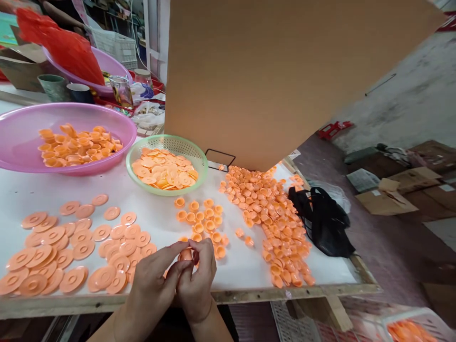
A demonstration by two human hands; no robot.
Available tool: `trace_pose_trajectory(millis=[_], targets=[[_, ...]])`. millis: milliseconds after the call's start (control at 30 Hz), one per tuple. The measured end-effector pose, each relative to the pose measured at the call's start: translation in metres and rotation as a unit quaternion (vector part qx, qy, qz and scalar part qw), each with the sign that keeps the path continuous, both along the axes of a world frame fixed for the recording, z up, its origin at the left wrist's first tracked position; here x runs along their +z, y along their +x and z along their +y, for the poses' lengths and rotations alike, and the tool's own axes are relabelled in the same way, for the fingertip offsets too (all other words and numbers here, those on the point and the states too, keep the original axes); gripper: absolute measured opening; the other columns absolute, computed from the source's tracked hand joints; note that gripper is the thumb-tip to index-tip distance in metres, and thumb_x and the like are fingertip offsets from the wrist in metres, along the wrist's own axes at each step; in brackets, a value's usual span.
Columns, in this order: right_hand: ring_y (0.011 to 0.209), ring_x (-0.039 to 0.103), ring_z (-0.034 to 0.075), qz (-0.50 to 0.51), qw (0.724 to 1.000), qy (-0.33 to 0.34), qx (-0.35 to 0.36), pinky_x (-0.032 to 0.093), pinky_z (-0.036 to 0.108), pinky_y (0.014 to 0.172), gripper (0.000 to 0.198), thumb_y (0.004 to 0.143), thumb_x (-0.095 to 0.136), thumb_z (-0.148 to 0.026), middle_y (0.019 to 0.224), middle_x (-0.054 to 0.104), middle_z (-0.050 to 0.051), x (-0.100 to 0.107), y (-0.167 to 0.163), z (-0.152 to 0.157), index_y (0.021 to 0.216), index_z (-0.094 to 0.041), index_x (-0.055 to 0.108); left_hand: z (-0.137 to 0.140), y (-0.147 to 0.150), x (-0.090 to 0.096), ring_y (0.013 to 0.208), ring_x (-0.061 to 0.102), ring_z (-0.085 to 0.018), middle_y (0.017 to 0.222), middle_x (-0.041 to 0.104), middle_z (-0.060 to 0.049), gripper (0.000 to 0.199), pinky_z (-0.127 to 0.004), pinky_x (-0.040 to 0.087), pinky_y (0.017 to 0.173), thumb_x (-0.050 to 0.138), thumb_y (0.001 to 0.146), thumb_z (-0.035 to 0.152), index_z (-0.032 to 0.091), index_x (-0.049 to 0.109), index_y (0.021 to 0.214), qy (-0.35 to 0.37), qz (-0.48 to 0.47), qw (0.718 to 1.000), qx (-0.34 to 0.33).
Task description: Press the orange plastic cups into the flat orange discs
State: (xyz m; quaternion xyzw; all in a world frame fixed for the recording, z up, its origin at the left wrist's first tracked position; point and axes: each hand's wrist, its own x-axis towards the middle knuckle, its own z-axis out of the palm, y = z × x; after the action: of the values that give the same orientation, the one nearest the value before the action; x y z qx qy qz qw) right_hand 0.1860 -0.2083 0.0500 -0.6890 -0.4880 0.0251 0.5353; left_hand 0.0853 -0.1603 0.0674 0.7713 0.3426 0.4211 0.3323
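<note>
Sitting btwn hands (154, 270) (198, 286): orange pc (185, 255)

This looks like a small workshop: a wood-edged table (242, 274) carries loose heaps of small orange cups (285, 232) to the right and flat discs (42, 256) at near left. Cardboard boxes (386, 199) lie on the floor (377, 256) at far right, near a stained wall (402, 102).

We see a tall brown cardboard panel (263, 80) rising at the back of the white worktop (245, 270), a crumpled black fabric bag (324, 223) at the right end, a glossy red plastic bag (66, 45) far left, and brown cardboard boxes (386, 198) on the floor (388, 266).
</note>
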Motion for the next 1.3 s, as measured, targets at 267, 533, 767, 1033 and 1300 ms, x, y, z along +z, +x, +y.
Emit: trace_pose_trajectory(millis=[267,533,767,1033,1300], targets=[[0.066,0.053,0.016,0.057,0.998,-0.018,0.005,0.046,0.03,0.06,0.012,0.084,0.045,-0.017,0.076,0.052,0.001,-0.007,-0.001,-0.003,0.092,-0.021,0.053,-0.003,0.001,-0.007,0.071,0.072,-0.015,0.088,0.077,-0.002,0.021,-0.019,0.057,0.065,0.059,0.087,0.021,0.023,0.069,0.106,0.035,0.013,0.999,-0.032],[0.118,0.051,0.028,-0.041,0.992,-0.115,0.034,0.046,0.046,0.098,0.056,0.084,0.068,-0.035,0.127,0.054,0.013,-0.002,0.053,-0.028,0.135,-0.024,0.047,0.044,-0.011,-0.026,0.085,0.071,-0.019,0.094,0.076,-0.002,0.04,-0.029,0.057,0.075,0.05,0.091,0.047,0.025,0.063,0.122,-0.136,0.117,0.984,0.025],[0.141,0.02,0.048,-0.158,0.956,-0.247,-0.01,0.034,0.068,0.099,0.11,0.064,0.079,-0.059,0.158,0.018,0.018,-0.032,0.096,-0.033,0.152,-0.029,0.021,0.086,0.017,-0.059,0.131,0.038,-0.041,0.151,0.034,-0.019,0.11,-0.055,0.041,0.099,0.076,0.052,0.071,0.028,0.037,0.146,0.076,0.286,0.947,-0.128],[0.13,0.04,0.043,-0.245,0.932,-0.264,0.05,0.042,0.06,0.094,0.083,0.079,0.068,-0.047,0.149,0.041,0.015,-0.042,0.095,-0.006,0.15,-0.025,0.031,0.088,0.051,-0.06,0.118,0.047,-0.033,0.137,0.051,-0.015,0.075,-0.049,0.042,0.096,0.068,0.077,0.047,0.028,0.04,0.144,0.174,0.285,0.904,-0.267],[0.111,0.055,0.03,-0.208,0.96,-0.177,0.059,0.048,0.048,0.091,0.043,0.09,0.054,-0.029,0.125,0.06,0.016,-0.043,0.113,0.013,0.131,-0.017,0.055,0.089,0.064,-0.072,0.118,0.05,-0.027,0.127,0.052,-0.013,0.054,-0.042,0.049,0.096,0.053,0.088,0.032,0.025,0.044,0.141,0.077,0.195,0.947,-0.245]])
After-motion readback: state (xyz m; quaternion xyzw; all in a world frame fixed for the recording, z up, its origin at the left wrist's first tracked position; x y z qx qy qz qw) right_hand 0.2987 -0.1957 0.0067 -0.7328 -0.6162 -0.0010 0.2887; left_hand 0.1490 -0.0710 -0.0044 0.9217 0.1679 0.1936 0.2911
